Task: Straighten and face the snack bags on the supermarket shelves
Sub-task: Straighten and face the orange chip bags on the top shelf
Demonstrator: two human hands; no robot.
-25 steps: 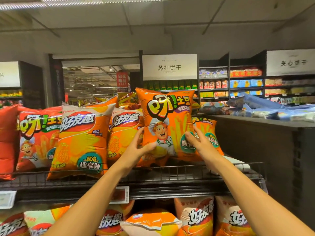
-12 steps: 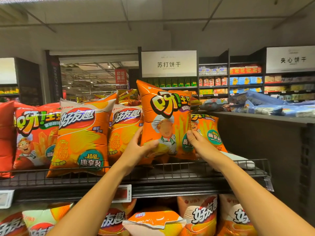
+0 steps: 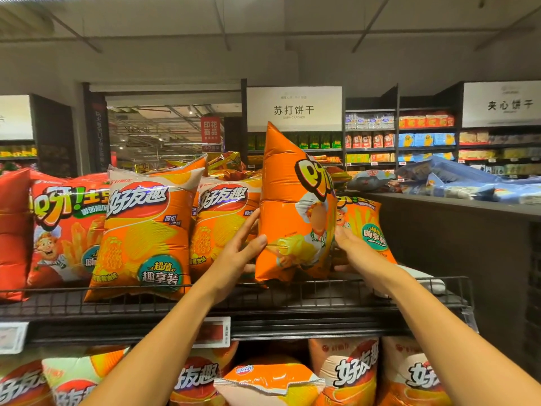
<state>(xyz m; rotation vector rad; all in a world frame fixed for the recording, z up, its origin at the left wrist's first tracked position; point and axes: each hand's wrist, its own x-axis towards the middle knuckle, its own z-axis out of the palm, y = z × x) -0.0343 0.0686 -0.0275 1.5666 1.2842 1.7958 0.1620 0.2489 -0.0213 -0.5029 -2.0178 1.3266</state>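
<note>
Orange 呀!土豆 bag (image 3: 292,212) — left hand (image 3: 234,253), right hand (image 3: 349,247) grip clamped on it, 苏打饼干 sign (image 3: 293,108)

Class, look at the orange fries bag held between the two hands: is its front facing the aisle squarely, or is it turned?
Turned. The orange fries bag shows its logo cut off at the right edge, angled rightward.
</note>
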